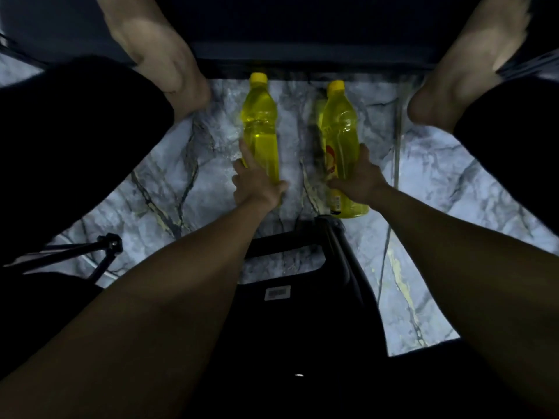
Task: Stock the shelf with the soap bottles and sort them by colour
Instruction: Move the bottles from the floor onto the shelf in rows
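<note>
Across the whole middle of the frame spreads the pale marbled floor (187, 182), veined in grey. Dark trouser legs (75, 140) close it in at the left and right edges, with one bare foot (157, 55) at upper left and a second bare foot (472, 65) at upper right. At bottom centre, between your forearms, sits a black plastic object (290, 328) with an open slot through which the floor shows.

Your forearms reach up from the lower corners to the centre, where you hold two yellow soap bottles side by side but apart, caps toward the top of the frame. Your left hand (257, 182) is wrapped round the lower end of the left bottle (261, 128), forefinger lying along its side. Your right hand (360, 179) grasps the lower half of the right bottle (341, 137), thumb by its red and yellow label (331, 164). Whether the bottles rest on the floor or are lifted off it cannot be told.

A black tripod (102, 255) shows at the left edge. A small white sticker (277, 293) sits on the black object.
</note>
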The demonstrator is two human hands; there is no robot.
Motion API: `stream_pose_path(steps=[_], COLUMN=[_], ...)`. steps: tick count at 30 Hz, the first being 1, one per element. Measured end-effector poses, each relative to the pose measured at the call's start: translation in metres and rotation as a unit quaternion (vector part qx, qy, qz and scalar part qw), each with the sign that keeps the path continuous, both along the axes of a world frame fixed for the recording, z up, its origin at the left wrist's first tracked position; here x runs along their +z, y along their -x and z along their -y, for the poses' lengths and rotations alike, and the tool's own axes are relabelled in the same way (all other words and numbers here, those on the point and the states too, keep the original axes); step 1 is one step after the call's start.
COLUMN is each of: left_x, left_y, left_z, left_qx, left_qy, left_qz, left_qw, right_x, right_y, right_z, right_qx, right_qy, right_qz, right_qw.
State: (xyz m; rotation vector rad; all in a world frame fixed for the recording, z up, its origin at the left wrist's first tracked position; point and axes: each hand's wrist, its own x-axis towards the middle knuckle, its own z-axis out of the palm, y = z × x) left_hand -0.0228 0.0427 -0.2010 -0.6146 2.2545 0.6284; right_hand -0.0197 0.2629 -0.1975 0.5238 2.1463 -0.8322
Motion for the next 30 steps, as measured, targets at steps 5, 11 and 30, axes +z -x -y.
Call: stream_pose_path(steps=[5, 11, 30], left_x=[0.011, 0.049, 0.298], left_y=[-0.001, -0.011, -0.036], left_z=[0.003, 0.006, 0.021], left_qx=[0.049, 0.076, -0.076], left_qy=[-0.013, -0.044, -0.136], left_qz=[0.020, 0.004, -0.412], left_qw=[0.999, 0.996, 0.898], right_x=[0.005, 0.035, 0.294], right_y=[-0.002, -0.022, -0.042], right_z=[-0.005, -0.014, 0.011], right_qx=[0.031, 0.053, 0.028], right_qy=[-0.018, -0.022, 0.056], right_qz=[-0.023, -0.059, -0.407], right_qw=[0.999, 0.997, 0.911])
